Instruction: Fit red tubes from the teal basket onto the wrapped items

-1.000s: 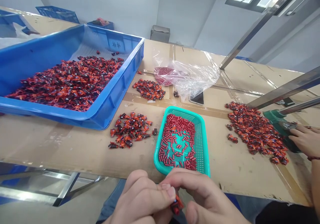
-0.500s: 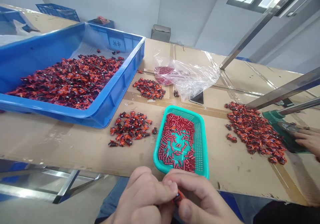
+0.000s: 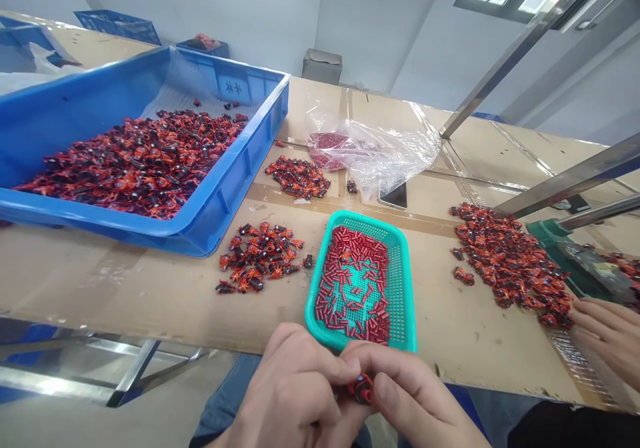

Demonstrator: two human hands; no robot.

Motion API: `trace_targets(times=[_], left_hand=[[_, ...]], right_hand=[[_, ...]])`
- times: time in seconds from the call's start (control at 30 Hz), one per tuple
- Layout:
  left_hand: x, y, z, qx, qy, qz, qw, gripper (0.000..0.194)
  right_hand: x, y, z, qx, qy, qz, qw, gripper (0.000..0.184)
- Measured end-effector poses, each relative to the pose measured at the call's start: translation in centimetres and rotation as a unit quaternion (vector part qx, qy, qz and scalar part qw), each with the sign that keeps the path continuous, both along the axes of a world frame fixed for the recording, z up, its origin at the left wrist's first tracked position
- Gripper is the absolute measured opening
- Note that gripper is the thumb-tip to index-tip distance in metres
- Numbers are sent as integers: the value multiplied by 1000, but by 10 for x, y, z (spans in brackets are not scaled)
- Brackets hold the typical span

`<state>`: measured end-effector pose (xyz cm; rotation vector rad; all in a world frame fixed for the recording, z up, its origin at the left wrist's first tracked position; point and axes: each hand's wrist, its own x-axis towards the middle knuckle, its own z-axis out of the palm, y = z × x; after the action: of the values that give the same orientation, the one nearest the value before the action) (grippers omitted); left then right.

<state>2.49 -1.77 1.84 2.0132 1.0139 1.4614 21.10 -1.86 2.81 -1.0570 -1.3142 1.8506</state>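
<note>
My left hand (image 3: 295, 388) and my right hand (image 3: 405, 391) meet at the table's near edge. Between their fingertips they pinch a small red-and-black plastic figure part (image 3: 364, 389), its round red end facing me. Just beyond my fingers is a green basket (image 3: 410, 288) holding many short dark-red tubes (image 3: 353, 245). To the basket's left lies a loose pile of orange-and-black figure parts (image 3: 263, 255). A smaller pile of similar parts (image 3: 299, 178) lies behind it. The undersides of my fingers are hidden.
A large blue crate (image 3: 200, 231) full of similar parts stands at left. Behind the basket are a clear plastic bag (image 3: 395, 151) and a phone (image 3: 395, 195). At right lies another heap (image 3: 505, 258), beside a co-worker's hand (image 3: 607, 331), a green metal tool (image 3: 565, 255) and a metal post (image 3: 575, 175).
The figure part has turned and shows more plainly between my fingertips. The co-worker's hand has moved from the green tool toward me, to the near end of the right heap.
</note>
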Motion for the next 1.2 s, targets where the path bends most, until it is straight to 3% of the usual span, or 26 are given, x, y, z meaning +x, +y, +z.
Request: trace_targets(times=[0.07, 0.13, 0.17, 0.23, 0.3, 0.43, 0.53, 0.63, 0.73, 0.83, 0.9, 0.97, 1.03, 1.2], left_hand=[[-5, 8, 1, 17, 26, -19, 999, 23], [-12, 21, 0, 36, 73, -26, 996, 17], [-16, 30, -1, 41, 98, -20, 994, 14], [-22, 52, -5, 43, 166, -4, 985, 6], [-23, 79, -10, 29, 243, -7, 969, 4], [-2, 128, -17, 9, 351, -43, 935, 4], [23, 150, -19, 3, 412, -64, 909, 2], [40, 159, -22, -3, 442, -90, 893, 4], [45, 161, -24, -18, 426, -111, 898, 9], [39, 155, -22, -41, 360, -132, 923, 17], [31, 146, -19, -62, 290, -146, 944, 18], [22, 133, -16, -88, 207, -154, 962, 19], [14, 119, -13, -115, 128, -154, 973, 21], [0, 85, -14, -169, -5, -165, 972, 24]], right_hand=[[8, 1, -3, 16, -19, -31, 999, 48], [24, 5, -10, 85, -114, -96, 985, 53], [37, 9, -16, 133, -201, -141, 960, 55], [69, 21, -32, 209, -389, -236, 866, 57], [105, 36, -49, 234, -492, -295, 785, 60], [165, 60, -74, 256, -581, -355, 686, 72], [180, 68, -81, 282, -610, -374, 639, 74], [164, 67, -75, 333, -602, -356, 632, 69], [124, 57, -57, 396, -563, -268, 674, 50], [78, 45, -38, 446, -516, -136, 718, 24], [54, 41, -31, 463, -525, -44, 713, 14], [39, 42, -32, 466, -554, 17, 690, 14], [32, 46, -36, 466, -575, 38, 672, 17], [31, 58, -50, 471, -581, 65, 661, 11]])
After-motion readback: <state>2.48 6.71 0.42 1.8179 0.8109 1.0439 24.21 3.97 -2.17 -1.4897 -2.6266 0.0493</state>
